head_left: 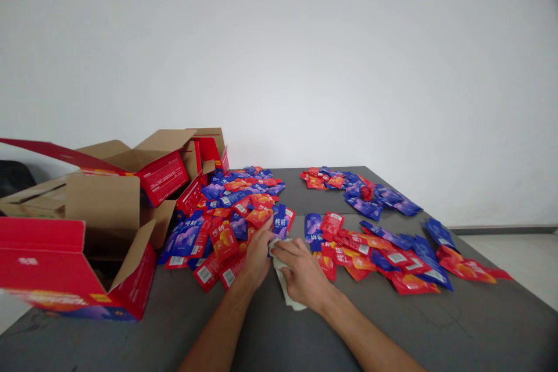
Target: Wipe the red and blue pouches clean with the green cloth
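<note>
Near the middle of the dark table, my right hand (300, 273) is closed on a pale cloth (285, 286), whose lower end hangs down below the fingers. The cloth's top presses against a blue pouch (280, 221). My left hand (258, 256) is closed round the left edge of that same pouch, close beside the right hand. The pouch's upper part, with white lettering, shows above both hands; its lower part is hidden. A large pile of red and blue pouches (224, 241) lies just left of my left hand.
Open red cardboard boxes (43, 261) stand along the left side, flaps spread. More red and blue pouches (349, 253) lie to the right, with another group (335, 181) farther back on the table (300, 200). A white wall is behind.
</note>
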Motion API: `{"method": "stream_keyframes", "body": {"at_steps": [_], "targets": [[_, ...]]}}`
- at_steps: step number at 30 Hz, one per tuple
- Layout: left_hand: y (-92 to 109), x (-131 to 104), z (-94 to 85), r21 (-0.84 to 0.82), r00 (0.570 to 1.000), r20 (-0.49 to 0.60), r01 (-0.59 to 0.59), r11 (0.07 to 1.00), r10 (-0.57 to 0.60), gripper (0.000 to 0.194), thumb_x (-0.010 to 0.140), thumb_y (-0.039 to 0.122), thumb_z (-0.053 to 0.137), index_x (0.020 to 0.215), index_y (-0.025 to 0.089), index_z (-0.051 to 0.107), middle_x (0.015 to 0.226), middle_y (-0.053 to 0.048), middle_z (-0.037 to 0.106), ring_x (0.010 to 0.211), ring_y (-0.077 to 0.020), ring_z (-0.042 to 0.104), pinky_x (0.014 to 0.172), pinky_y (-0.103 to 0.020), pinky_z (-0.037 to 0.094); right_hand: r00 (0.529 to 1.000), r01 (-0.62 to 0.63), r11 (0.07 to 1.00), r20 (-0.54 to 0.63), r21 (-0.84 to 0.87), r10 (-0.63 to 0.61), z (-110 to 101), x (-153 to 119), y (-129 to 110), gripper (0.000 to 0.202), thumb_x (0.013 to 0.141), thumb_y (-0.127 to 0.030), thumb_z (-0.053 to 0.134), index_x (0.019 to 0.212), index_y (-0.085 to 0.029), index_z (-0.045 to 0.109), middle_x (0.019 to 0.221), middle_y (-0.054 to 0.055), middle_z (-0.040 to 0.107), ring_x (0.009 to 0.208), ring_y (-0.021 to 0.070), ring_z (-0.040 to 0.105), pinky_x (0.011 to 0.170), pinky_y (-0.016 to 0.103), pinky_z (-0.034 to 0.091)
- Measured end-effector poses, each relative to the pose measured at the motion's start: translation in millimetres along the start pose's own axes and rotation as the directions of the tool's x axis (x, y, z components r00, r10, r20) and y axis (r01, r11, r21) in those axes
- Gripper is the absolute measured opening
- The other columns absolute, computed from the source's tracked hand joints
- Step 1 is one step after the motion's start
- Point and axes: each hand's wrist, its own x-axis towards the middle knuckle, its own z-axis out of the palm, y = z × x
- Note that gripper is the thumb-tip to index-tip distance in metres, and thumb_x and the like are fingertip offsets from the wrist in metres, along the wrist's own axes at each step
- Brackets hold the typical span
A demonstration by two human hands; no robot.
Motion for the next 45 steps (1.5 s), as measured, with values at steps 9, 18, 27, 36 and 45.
{"method": "stream_keyframes", "body": {"at_steps": [9, 18, 27, 36, 45], "targets": [[10, 17, -25.8, 0.660, 0.848, 0.090, -0.444, 0.606, 0.523, 0.044, 0.082, 0.019, 0.059, 0.126, 0.020, 0.065, 0.134, -0.010, 0.062, 0.130, -0.0263, 0.051, 0.116, -0.043, 0.031, 0.971, -0.192, 0.979, -0.157, -0.063, 0.180, 9, -4, 32, 0.054, 0.078, -0.005, 0.054, 0.129, -0.023, 0.059, 0.128, 0.010, 0.062, 0.115, 0.0279, 0.055, 0.098, 0.044, 0.048], [9, 27, -52.7, 0.956, 0.775, 0.164, -0.278, 0.096, 0.610, 0.038, 0.089, 0.015, 0.047, 0.121, 0.016, 0.067, 0.133, -0.016, 0.057, 0.131, -0.0338, 0.042, 0.115, -0.053, 0.028, 0.861, -0.454, 0.883, -0.314, -0.119, 0.401, 17, -6, 79, 0.047, 0.081, -0.022, 0.061, 0.127, -0.012, 0.055, 0.126, 0.021, 0.059, 0.118, 0.0358, 0.056, 0.100, 0.048, 0.046], [-10, 31, -35.9, 0.891, 0.802, 0.250, -0.410, 0.196, 0.543, 0.032, 0.083, 0.012, 0.053, 0.105, 0.021, 0.074, 0.129, -0.014, 0.063, 0.137, -0.0341, 0.037, 0.116, -0.055, 0.023, 0.808, -0.588, 0.776, -0.143, -0.228, 0.571, 8, -5, 80, 0.031, 0.083, -0.034, 0.062, 0.106, -0.014, 0.059, 0.092, 0.017, 0.071, 0.086, 0.0304, 0.069, 0.076, 0.039, 0.050], [-30, 13, -7.9, 0.806, 0.875, 0.367, -0.468, 0.362, 0.315, 0.034, 0.082, 0.014, 0.052, 0.107, 0.023, 0.072, 0.110, -0.013, 0.072, 0.110, -0.0285, 0.060, 0.101, -0.043, 0.038, 0.834, -0.547, 0.836, 0.107, 0.039, 0.541, -9, 1, 51, 0.018, 0.076, -0.028, 0.064, 0.092, -0.021, 0.059, 0.085, 0.004, 0.073, 0.078, 0.0202, 0.068, 0.065, 0.026, 0.043], [-41, 8, -5.1, 0.766, 0.895, 0.387, -0.446, 0.462, 0.222, 0.062, 0.080, 0.009, 0.050, 0.142, 0.017, 0.049, 0.144, -0.016, 0.053, 0.138, -0.0281, 0.043, 0.116, -0.044, 0.026, 0.788, -0.616, 0.778, 0.097, 0.123, 0.609, -1, 1, 61, 0.023, 0.078, -0.031, 0.064, 0.095, -0.019, 0.055, 0.086, 0.004, 0.069, 0.077, 0.0184, 0.064, 0.066, 0.026, 0.041]]}}
